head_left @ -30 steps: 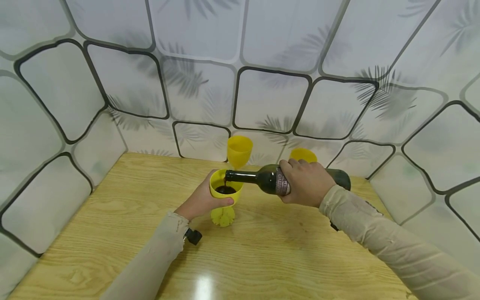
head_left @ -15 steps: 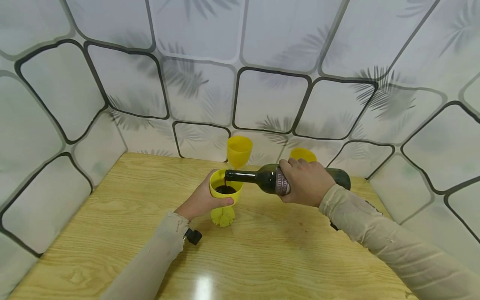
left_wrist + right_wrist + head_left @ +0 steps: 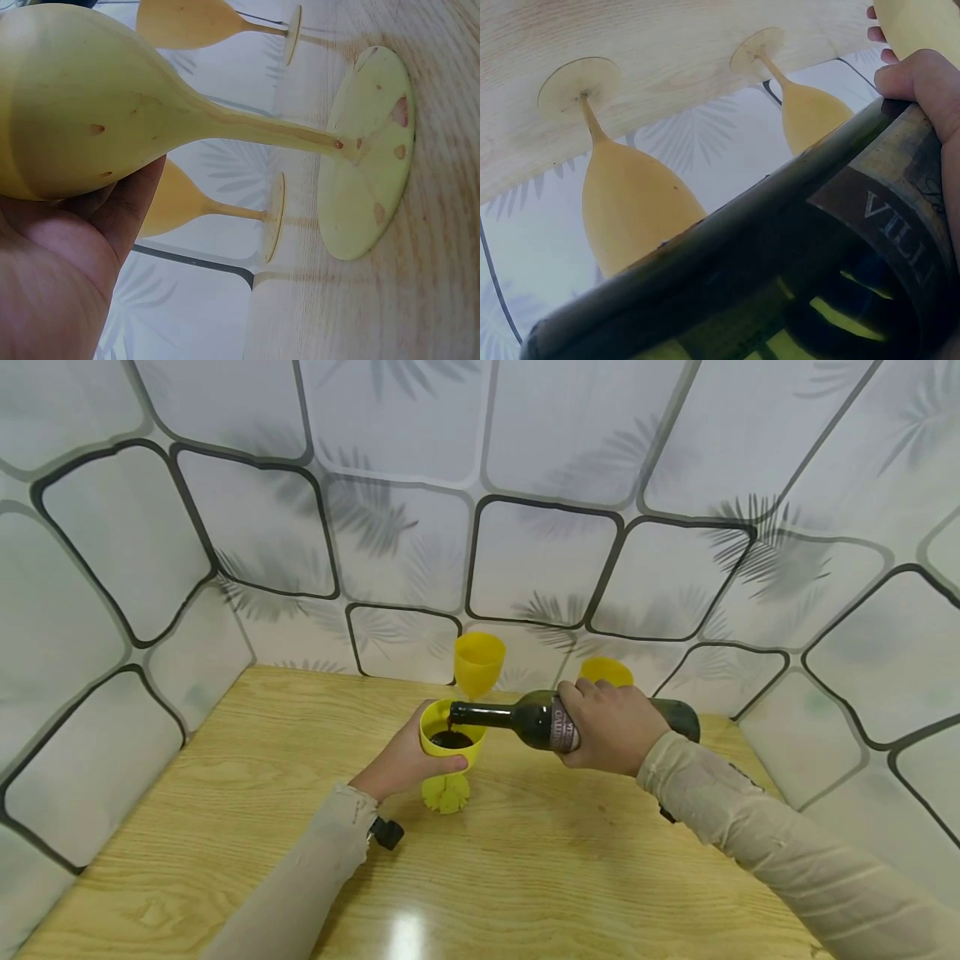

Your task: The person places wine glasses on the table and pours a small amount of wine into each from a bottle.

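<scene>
- Wooden table (image 3: 225,827): light yellow-brown top with pronounced grain. It fits into a corner alcove, with patterned wall panels along its left, far and right edges. A bright glare patch sits near the front edge.
- Near yellow goblet (image 3: 451,752): standing upright on its round foot (image 3: 367,150) at roughly table centre, dark liquid inside the bowl. Foot flat on the wood, with a few brownish spots on it.
- Far-centre yellow goblet (image 3: 478,662): upright, close to the back wall, just behind the near one.
- Far-right yellow goblet (image 3: 606,670): upright, also by the back wall, mostly hidden; only its rim shows from the head view.
</scene>
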